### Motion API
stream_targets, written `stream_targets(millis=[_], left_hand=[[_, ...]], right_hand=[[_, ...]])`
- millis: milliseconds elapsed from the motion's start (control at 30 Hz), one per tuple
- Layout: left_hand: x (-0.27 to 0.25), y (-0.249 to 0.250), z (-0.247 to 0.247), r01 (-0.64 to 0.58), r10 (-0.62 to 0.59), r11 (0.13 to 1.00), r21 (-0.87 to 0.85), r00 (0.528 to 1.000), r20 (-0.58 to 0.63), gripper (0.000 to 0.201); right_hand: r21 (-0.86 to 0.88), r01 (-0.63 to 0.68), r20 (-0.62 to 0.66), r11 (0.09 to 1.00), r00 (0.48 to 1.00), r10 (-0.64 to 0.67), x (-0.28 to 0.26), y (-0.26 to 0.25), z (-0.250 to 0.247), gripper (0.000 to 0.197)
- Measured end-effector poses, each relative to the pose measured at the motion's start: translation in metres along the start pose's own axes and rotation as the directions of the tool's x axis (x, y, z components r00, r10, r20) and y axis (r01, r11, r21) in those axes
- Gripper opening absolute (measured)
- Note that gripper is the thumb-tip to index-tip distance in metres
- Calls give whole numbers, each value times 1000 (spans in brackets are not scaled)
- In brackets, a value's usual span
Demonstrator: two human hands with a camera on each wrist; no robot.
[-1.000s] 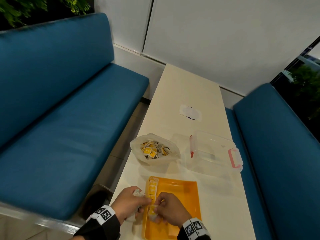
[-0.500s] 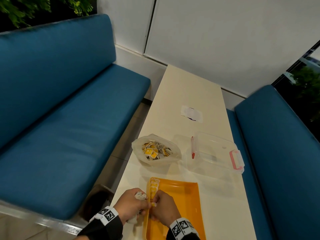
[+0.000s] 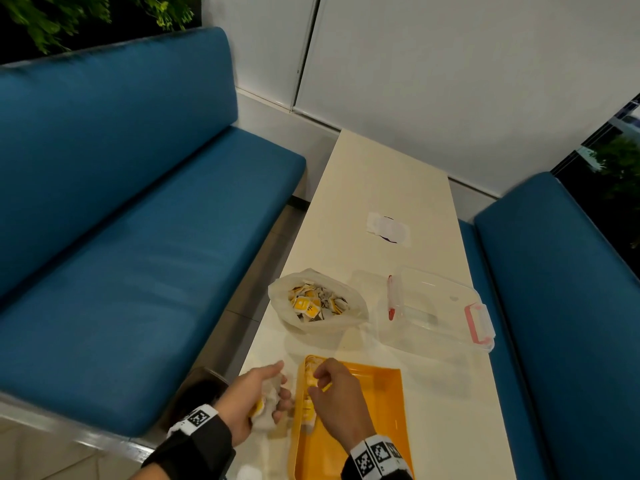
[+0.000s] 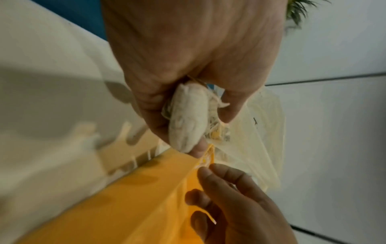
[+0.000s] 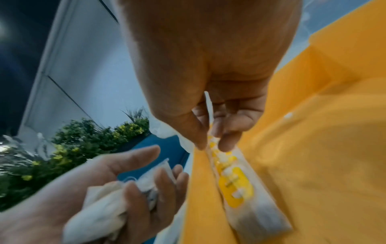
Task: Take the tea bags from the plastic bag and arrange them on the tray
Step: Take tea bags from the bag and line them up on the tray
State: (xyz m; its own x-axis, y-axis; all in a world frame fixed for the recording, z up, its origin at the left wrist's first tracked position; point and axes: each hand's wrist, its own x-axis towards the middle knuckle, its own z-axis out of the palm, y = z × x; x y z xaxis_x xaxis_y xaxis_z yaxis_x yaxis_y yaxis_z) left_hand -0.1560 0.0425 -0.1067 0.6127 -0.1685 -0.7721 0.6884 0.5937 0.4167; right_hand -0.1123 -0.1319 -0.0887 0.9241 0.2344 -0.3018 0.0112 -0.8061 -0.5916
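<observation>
Head view showed a long cream counter (image 3: 388, 188) running between two blue benches (image 3: 131, 237), with an orange tray (image 3: 384, 410) at its near end. Both hands worked at the tray's left edge. Curled fingers of the left hand (image 3: 254, 398), just outside the tray's left wall, gripped a bunch of white tea bags (image 3: 268, 407); the left wrist view showed that bunch (image 4: 188, 118) pressed between thumb and fingers, with tangled strings and a yellow tag beside it. Over the tray's left side, the right hand (image 3: 337, 396) pinched a tag or string between thumb and fingertips. In the right wrist view that pinch (image 5: 213, 130) sat directly above a row of tea bags (image 5: 236, 186) with yellow tags, laid along the inside of the tray's left wall. What exactly the fingertips held was too blurred to tell.

Farther along the counter, beyond the tray, sat the open plastic bag (image 3: 317, 303), holding a heap of tea bags with yellow tags. To its right lay a clear plastic box (image 3: 436, 306) with pink latches, and farther still a small white paper (image 3: 388, 228) flat on the counter. Green plants (image 3: 86, 15) showed behind the left bench.
</observation>
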Motion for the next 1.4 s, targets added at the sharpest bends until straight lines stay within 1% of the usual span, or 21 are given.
stream_targets(millis=[33,100,167,233,300,367,467,533,667,733,800,867,933,1067,1167,1267,1333,1400], left_hand=[[-1,3,0,22,-21,997,-78,1000,9,31],[-4,8,5,32,-28,983,-179,999,28,33],[-5,10,9,9,-4,981,-196,1000,23,38],[-4,11,11,-29,28,989,-148,1000,-5,44],[-3,12,13,-51,49,990,-130,999,-18,45],[-2,13,14,-51,49,990,-128,999,-21,49],[-5,15,17,-40,38,987,-158,999,-10,57],[-8,17,19,-39,40,984,-175,999,4,55],[-7,19,23,-55,44,971,-233,998,-51,43],[-5,19,24,-62,46,964,-260,997,-65,42],[-3,19,25,-70,60,963,-259,997,-49,44],[-1,17,22,-51,47,972,-230,999,-24,45],[0,15,21,-24,25,977,-214,1000,1,42],[-2,13,19,23,-6,974,-224,997,73,36],[-2,13,18,-11,42,973,-229,991,130,26],[-4,14,18,-70,116,966,-248,978,176,24],[-5,15,16,-88,151,954,-287,967,206,22],[-3,15,14,-85,161,948,-306,959,232,21]], right_hand=[[22,79,-15,997,997,-79,-3,-8,-5,16],[79,196,22,977,980,-198,-9,-27,-12,12],[123,239,92,963,964,-251,-14,-43,-12,7],[91,251,109,964,959,-261,-14,-50,-6,13],[64,225,111,972,967,-231,-11,-51,2,20],[46,203,130,978,970,-207,-7,-50,9,21],[29,208,154,978,965,-210,-4,-49,12,22],[18,217,155,976,964,-218,-3,-48,13,23],[29,199,165,980,966,-201,-3,-49,12,28],[46,197,171,979,964,-202,-2,-50,11,27],[55,184,164,981,968,-191,-2,-51,9,26],[69,152,154,986,975,-162,0,-52,9,25],[105,123,146,987,980,-138,2,-53,7,21],[153,111,109,982,986,-129,6,-53,0,18],[259,54,126,964,988,-89,11,-54,-5,22],[317,-3,147,948,988,-46,17,-54,-12,28],[377,-28,156,926,987,-34,19,-54,-18,26],[421,-42,148,906,989,-23,20,-54,-25,22]])
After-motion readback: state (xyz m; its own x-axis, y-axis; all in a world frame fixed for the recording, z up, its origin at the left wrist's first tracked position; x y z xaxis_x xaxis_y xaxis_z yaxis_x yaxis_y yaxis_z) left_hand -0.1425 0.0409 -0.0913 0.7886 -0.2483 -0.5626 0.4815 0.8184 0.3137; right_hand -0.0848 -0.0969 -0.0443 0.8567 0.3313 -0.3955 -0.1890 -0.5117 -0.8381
